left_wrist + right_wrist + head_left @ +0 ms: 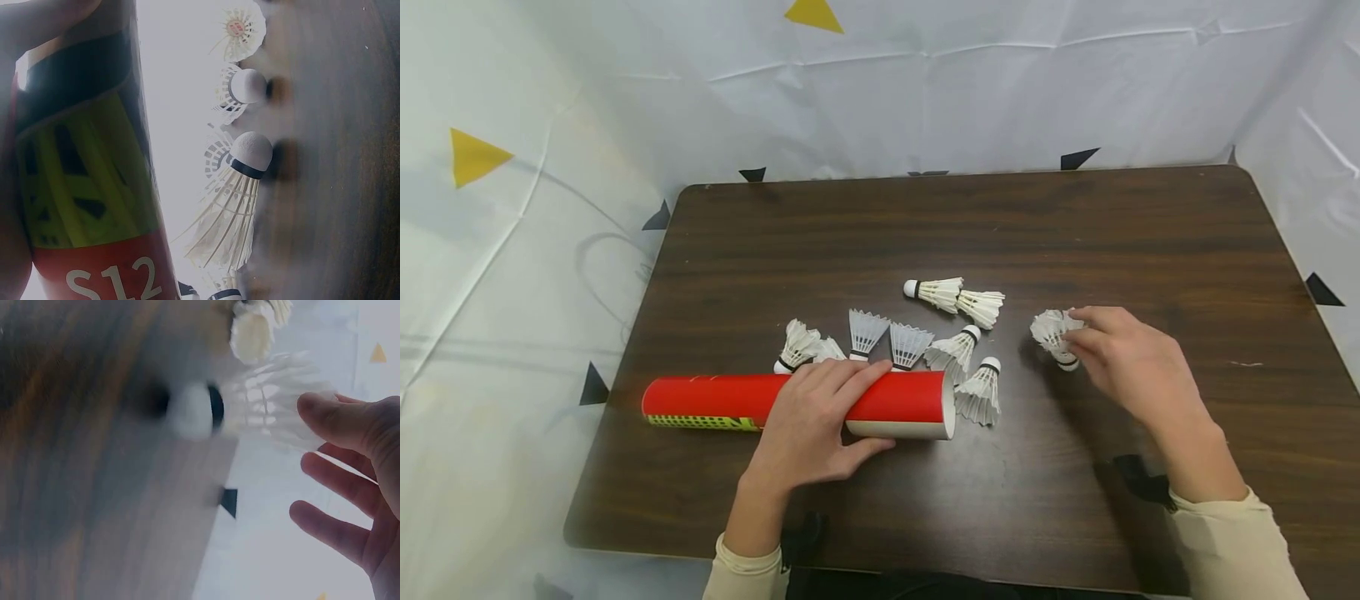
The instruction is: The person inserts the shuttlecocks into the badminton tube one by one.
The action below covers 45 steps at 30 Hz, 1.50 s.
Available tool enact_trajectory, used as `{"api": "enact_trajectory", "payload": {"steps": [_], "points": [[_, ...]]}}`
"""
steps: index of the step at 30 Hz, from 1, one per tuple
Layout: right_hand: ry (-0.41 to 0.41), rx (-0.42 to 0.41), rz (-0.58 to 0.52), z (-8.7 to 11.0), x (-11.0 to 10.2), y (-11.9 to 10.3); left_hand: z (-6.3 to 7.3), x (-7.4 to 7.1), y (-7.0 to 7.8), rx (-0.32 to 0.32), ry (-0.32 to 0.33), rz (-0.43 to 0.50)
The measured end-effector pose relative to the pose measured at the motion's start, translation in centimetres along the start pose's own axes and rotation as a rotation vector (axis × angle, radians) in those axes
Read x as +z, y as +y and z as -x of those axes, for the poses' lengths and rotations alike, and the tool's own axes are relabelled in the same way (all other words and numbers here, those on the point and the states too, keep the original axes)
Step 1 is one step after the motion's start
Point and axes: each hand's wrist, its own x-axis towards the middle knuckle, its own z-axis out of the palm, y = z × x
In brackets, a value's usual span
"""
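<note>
My left hand (816, 425) grips a red cardboard tube (707, 393) that lies sideways on the table; its pale open end faces right. Green-yellow print and "S12" show on the tube (94, 187) in the left wrist view. Off to the right, my right hand (1138, 367) pinches a white feather shuttlecock (1051, 332) by its skirt, thumb on one side. The cork (190, 411) with its black band points down, close to the tabletop; whether it touches cannot be told. The other fingers are spread away from the skirt.
Behind the tube lie two plastic shuttlecocks (867, 329) and feather shuttlecocks (800, 343), partly hidden by it. Two more feather ones (981, 393) are by the tube's mouth. Farther back, a pair (936, 292) touches. White sheeting (925, 108) surrounds the brown table (820, 233).
</note>
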Motion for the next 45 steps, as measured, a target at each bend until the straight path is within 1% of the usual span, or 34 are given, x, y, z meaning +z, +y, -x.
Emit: {"api": "enact_trajectory", "payload": {"steps": [6,11,13,14,16,19,21,24,29,34,39,45], "points": [[0.14,0.033,-0.035,0.3,-1.5,0.2,0.0,0.0,0.0,0.0,0.001,0.004],[0.245,0.108,-0.041,0.4,-2.7,-0.9,0.0,-0.1,0.0,-0.002,0.002,0.003],[0.286,0.142,-0.069,0.3,-3.2,-1.6,0.0,-0.1,0.1,-0.004,0.0,0.003],[0.301,0.157,-0.098,0.2,-3.4,-2.0,0.0,-0.2,0.1,-0.007,-0.004,0.002],[0.325,0.176,-0.204,0.0,-3.8,-2.8,0.0,-0.2,0.1,-0.009,-0.006,0.002],[0.344,0.186,-0.412,-0.4,-4.3,-4.5,0.0,-0.2,0.1,-0.009,-0.006,0.001],[0.339,0.162,-0.535,-0.6,-4.4,-5.6,0.0,-0.1,0.1,-0.011,-0.008,0.003],[0.319,0.097,-0.664,-0.8,-4.2,-7.1,0.1,-0.1,0.1,-0.015,-0.014,0.005],[0.258,0.013,-0.796,-0.7,-2.8,-9.1,0.1,0.0,0.0,-0.015,-0.016,0.008],[0.181,-0.03,-0.906,-0.5,-1.0,-10.5,0.0,0.0,0.0,-0.005,-0.009,0.009],[0.073,-0.005,-0.956,-0.5,0.1,-11.6,0.0,-0.1,0.1,-0.005,-0.013,0.013],[-0.019,0.007,-0.95,-1.0,0.9,-12.6,0.1,-0.1,0.2,-0.013,-0.026,0.011]]}}
